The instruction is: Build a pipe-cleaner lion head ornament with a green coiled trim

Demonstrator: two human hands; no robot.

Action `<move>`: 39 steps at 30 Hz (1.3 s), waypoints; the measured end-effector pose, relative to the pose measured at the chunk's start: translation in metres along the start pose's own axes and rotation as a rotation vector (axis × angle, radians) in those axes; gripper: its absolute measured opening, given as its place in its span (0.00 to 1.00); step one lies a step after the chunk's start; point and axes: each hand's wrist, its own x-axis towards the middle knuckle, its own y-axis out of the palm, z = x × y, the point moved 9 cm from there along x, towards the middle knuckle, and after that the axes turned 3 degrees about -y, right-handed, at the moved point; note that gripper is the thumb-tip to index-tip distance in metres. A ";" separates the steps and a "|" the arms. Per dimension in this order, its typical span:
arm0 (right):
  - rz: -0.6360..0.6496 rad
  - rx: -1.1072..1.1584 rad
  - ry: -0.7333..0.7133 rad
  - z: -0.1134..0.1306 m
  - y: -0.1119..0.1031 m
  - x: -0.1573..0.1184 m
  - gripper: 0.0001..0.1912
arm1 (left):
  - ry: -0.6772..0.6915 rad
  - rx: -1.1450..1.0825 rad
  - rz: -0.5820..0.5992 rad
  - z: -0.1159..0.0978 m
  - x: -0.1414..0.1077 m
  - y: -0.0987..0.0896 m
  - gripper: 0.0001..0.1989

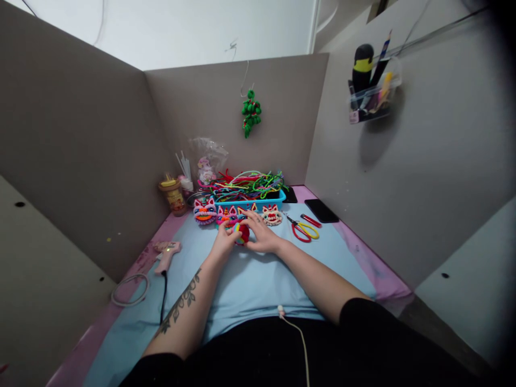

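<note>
Between my two hands is a small rounded piece (pixel 243 235) in red, yellow and blue, apparently made of fuzzy craft stems. My left hand (pixel 224 242) pinches it at its left side. On its right side, the curled fingers of my right hand (pixel 261 235) close around it, hiding part of it. Just behind my hands stand several colourful animal-face figures, among them a purple and orange one (pixel 205 211), a pink one (pixel 227 215) and a cream and red one (pixel 272 215). A blue one (pixel 246 209) is partly covered by my right fingers.
A blue basket (pixel 250 203) heaped with coloured fuzzy stems (pixel 250 185) stands at the back. Red-and-yellow-handled pliers or scissors (pixel 304 231), a red cutter (pixel 311 220) and a black phone (pixel 321 210) lie right. At left are a pink glue gun (pixel 166 257) and a drink cup (pixel 174 198).
</note>
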 end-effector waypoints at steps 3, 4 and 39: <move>-0.028 0.020 -0.006 0.001 -0.002 0.001 0.30 | -0.015 -0.054 0.004 0.001 0.000 0.000 0.34; -0.042 0.030 -0.015 0.002 -0.003 0.002 0.30 | -0.018 -0.079 0.013 0.001 0.000 0.001 0.34; -0.091 0.374 0.025 -0.004 -0.008 0.005 0.28 | -0.076 -0.309 0.142 -0.002 0.004 0.004 0.21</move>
